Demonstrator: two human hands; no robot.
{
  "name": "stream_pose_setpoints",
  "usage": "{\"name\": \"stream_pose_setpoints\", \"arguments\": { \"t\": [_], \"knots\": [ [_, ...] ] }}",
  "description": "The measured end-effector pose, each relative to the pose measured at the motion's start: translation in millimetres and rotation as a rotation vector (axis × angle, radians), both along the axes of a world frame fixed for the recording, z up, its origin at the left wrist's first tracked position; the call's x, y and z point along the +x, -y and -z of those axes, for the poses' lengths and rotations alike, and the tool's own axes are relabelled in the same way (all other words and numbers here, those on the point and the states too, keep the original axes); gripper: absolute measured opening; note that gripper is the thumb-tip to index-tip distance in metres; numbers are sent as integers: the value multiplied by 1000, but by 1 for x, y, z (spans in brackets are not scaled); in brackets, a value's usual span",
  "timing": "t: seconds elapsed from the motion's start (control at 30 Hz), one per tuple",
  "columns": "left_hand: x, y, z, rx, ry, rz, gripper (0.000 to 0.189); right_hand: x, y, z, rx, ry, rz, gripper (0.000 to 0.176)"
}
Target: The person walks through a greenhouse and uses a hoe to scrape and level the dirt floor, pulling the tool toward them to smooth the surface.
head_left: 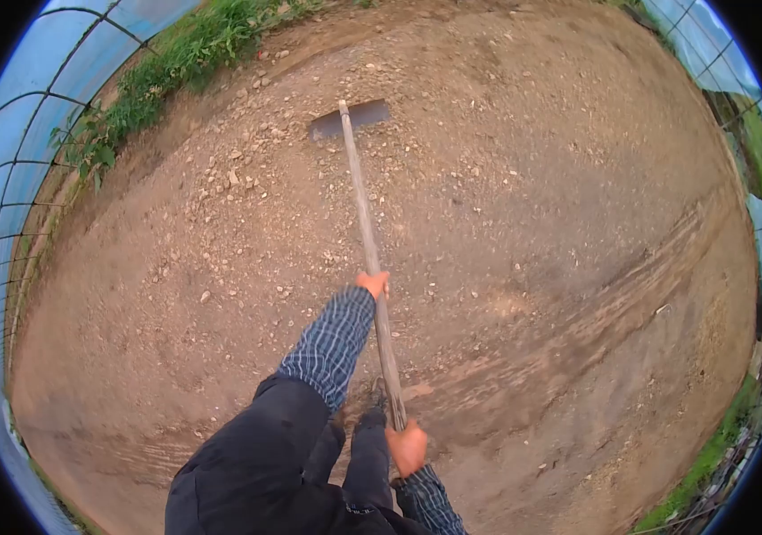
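Note:
A long-handled hoe point(362, 203) stretches forward from my body, its wooden shaft tilted slightly left. Its wide, flat metal blade point(369, 113) rests on loose, stony soil near the top of the head view. Partway down the shaft, my left hand point(373, 284) is closed around the wood. My right hand point(408, 448) grips the shaft's near end, close to my legs. Small stones point(234, 176) lie scattered to the left of the shaft and around the blade. The blade's lower edge is hard to make out against the ground.
Blue sheeting on a wire grid point(29, 116) curves along the left side, with green weeds point(189, 58) at its foot. Dark tracks point(595, 325) cross the dirt ground on the right. Grass point(697, 473) borders the lower right. My shoe point(379, 392) stands just left of the shaft.

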State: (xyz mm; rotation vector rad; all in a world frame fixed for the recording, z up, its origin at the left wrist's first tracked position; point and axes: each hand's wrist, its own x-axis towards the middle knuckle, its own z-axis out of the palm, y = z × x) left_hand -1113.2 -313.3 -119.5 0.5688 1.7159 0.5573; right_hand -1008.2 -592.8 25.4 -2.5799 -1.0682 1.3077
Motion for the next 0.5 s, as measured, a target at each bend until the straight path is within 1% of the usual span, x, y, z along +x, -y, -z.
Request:
{"name": "stream_pose_setpoints", "arguments": {
  "t": [0.03,0.07,0.1,0.13,0.17,0.2,0.27,0.3,0.33,0.37,0.4,0.43,0.47,0.5],
  "knots": [
    [-20,-41,-7,-41,-84,169,28,-11,-33,-3,124,-76,-45,31],
    [-33,-74,-36,-82,-108,253,28,-21,-60,-13,197,-127,-44,31],
    [-39,-98,-48,-84,-140,256,27,-26,-76,-23,276,-173,-44,31],
    [-43,-105,-56,-96,-171,260,26,-22,-73,-23,272,-182,-43,31],
    [-42,-96,-61,-108,-84,159,20,-16,-66,-22,289,-193,-47,30],
    [-39,-82,-65,-117,1,42,15,-9,-58,-23,304,-207,-64,30],
    [-24,-31,-63,-102,374,-221,27,25,-14,-31,231,-244,-59,28],
    [-20,-6,-65,-169,495,-318,33,42,18,-38,196,-277,-128,28],
    [-17,15,-61,-175,582,-341,34,63,49,-44,176,-213,-171,28],
    [-11,35,-63,-185,580,-441,29,81,80,-50,161,-143,-210,27],
    [-4,58,-69,-338,554,-491,30,98,111,-58,6,-112,-206,29],
    [16,96,-52,-313,474,-487,22,119,143,-66,-79,-42,-215,30],
    [29,146,-7,-253,364,-254,16,135,165,-71,-153,32,-217,30],
    [44,172,-40,-366,447,-434,19,153,163,-98,-317,41,-268,29]
  ]
}}
